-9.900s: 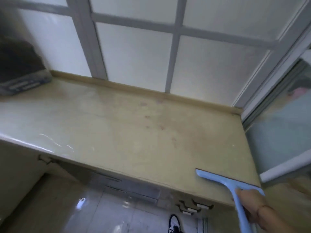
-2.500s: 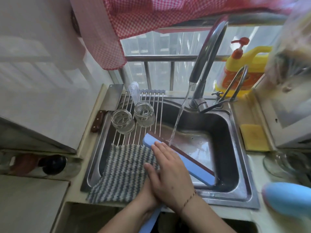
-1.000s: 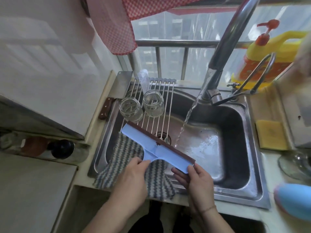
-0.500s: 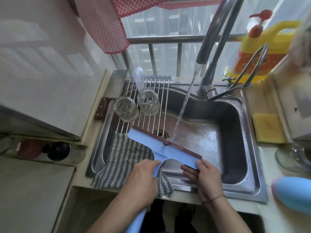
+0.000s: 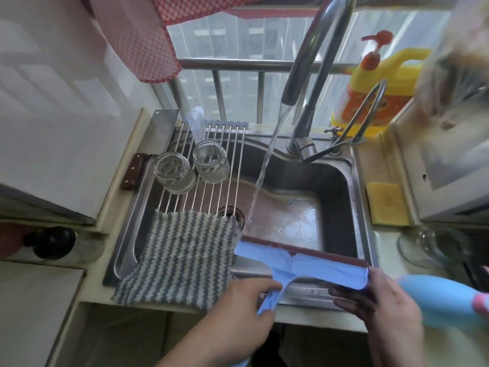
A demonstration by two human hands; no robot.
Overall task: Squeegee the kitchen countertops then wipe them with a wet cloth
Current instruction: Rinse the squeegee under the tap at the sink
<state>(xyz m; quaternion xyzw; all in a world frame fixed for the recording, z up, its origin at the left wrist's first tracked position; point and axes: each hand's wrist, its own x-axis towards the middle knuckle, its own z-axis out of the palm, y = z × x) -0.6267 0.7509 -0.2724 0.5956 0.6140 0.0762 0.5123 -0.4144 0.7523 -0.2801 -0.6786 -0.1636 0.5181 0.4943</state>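
Head view, looking down into a steel sink point(image 5: 354, 197) at centre frame. Faucet point(image 5: 312, 62) at upper centre is running; the stream falls left of centre into the basin. Blue squeegee point(image 5: 304, 263) lies across the lower right of the sink opening, dark rubber edge facing away from the person, head roughly level, above the sink's near rim. Left hand point(image 5: 238, 305), lower centre, has fingers curled round the squeegee's handle just below the head. Right hand point(image 5: 381, 305), lower right, holds the head's right end, thumb on top and fingers curled underneath. Striped grey cloth point(image 5: 174, 258) is draped over the sink's near left rim, its right edge just beside the squeegee's left end; whether they touch I cannot tell. Wire rack point(image 5: 211, 181) spans the sink's left part, carrying two upturned glass jars point(image 5: 174, 173). Yellow sponge point(image 5: 387, 203) sits on the counter at right; yellow soap bottle point(image 5: 381, 86) stands at upper right. Blue object point(image 5: 444, 300) at lower right edge, blurred.
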